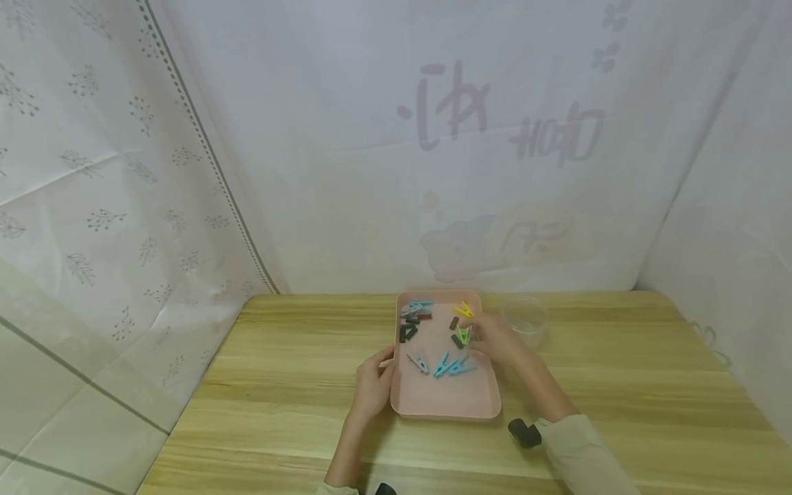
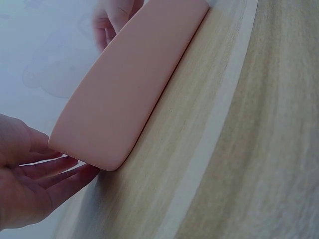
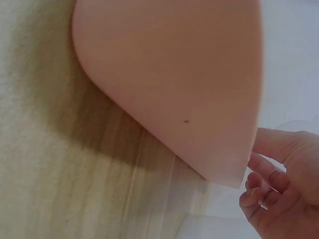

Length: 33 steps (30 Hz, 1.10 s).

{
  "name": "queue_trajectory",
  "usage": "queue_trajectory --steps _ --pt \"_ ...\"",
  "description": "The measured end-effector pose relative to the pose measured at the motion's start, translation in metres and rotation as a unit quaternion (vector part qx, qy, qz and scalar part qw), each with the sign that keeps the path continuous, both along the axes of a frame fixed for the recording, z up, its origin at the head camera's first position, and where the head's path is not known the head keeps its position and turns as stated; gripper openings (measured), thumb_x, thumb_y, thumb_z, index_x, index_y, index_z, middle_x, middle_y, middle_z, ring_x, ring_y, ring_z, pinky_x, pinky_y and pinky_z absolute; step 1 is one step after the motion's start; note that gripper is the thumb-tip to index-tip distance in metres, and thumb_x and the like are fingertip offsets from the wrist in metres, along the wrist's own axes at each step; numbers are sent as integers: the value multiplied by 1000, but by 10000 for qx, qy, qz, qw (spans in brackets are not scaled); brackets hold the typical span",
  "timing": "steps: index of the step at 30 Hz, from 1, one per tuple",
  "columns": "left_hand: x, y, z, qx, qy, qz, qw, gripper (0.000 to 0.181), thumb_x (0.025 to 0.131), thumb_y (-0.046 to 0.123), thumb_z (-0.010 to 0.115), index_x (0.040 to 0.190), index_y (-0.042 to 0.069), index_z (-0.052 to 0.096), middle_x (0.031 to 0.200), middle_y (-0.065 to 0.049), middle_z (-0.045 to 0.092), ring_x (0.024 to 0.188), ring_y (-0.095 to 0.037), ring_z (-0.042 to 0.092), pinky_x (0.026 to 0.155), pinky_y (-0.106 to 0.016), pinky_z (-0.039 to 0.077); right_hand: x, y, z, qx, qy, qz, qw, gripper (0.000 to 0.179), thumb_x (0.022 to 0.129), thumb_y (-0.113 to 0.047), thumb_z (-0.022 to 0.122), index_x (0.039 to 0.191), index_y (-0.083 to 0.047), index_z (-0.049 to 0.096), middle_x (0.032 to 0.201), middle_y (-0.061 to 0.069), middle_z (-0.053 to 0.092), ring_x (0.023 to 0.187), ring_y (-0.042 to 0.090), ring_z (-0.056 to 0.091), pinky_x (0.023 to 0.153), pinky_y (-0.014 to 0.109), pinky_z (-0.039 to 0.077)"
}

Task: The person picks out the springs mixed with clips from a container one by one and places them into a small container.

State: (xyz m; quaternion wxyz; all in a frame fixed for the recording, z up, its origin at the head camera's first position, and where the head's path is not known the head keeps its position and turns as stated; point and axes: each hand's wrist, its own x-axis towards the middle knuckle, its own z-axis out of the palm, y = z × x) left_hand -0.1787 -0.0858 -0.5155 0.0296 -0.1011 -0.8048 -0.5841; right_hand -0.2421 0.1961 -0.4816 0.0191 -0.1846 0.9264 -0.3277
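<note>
A pink tray (image 1: 445,402) lies on the wooden table, holding small clothespins and dark ribbed pieces. My left hand (image 1: 371,385) grips its left side, with the fingers at the lower edge in the left wrist view. My right hand (image 1: 495,338) reaches over the right rim and pinches a green clothespin (image 1: 462,335); the tray wall hides these fingertips in the right wrist view. Near that hand lie a yellow clothespin (image 1: 463,310), a brown piece (image 1: 454,323) and a dark green piece (image 1: 457,341). Blue clothespins (image 1: 442,366) and a grey clothespin (image 1: 419,363) lie closer to me.
Blue and grey clothespins (image 1: 416,306) lie at the tray's far left, above several dark pieces (image 1: 408,332). A clear round container (image 1: 526,320) stands right of the tray. White printed cloth (image 1: 371,206) hangs behind the wooden table (image 1: 278,385).
</note>
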Motion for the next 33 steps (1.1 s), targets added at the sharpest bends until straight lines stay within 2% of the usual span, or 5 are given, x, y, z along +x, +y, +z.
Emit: queue_trajectory --steps 9,15,21,26,33 --pt "0 1 1 -61 -7 66 10000 33 105 -2 57 135 -14 63 128 -34 67 106 -51 73 84 -47 67 -3 -5 3 -96 -209 -23 9997 38 82 15 69 119 7 71 100 18 70 93 31 66 76 40 60" --pt "0 1 2 -23 -8 18 10000 33 105 -2 57 136 -14 62 129 -34 66 107 -52 72 85 -48 67 -5 -8 5 190 -241 -18 9995 39 84 16 68 120 5 73 106 16 73 100 32 67 86 47 62" --pt "1 0 1 -55 38 5 10000 33 105 -1 57 135 -14 62 129 -34 67 107 -52 72 87 -49 66 -9 -12 5 565 -172 30 9983 45 75 19 66 117 4 75 104 17 74 99 34 69 85 46 64" --pt "1 0 1 -30 -40 -2 10000 33 106 -1 56 136 -13 62 130 -34 66 108 -52 72 86 -47 66 -12 -16 2 790 -232 53 9966 43 78 15 74 118 0 76 104 14 74 100 32 70 88 47 64" --pt "1 1 1 11 -71 10 10000 33 106 0 56 136 -12 62 131 -33 66 109 -51 72 85 -46 67 -18 -17 -3 715 -328 287 9965 41 77 15 77 117 5 75 93 10 68 87 24 63 78 40 61"
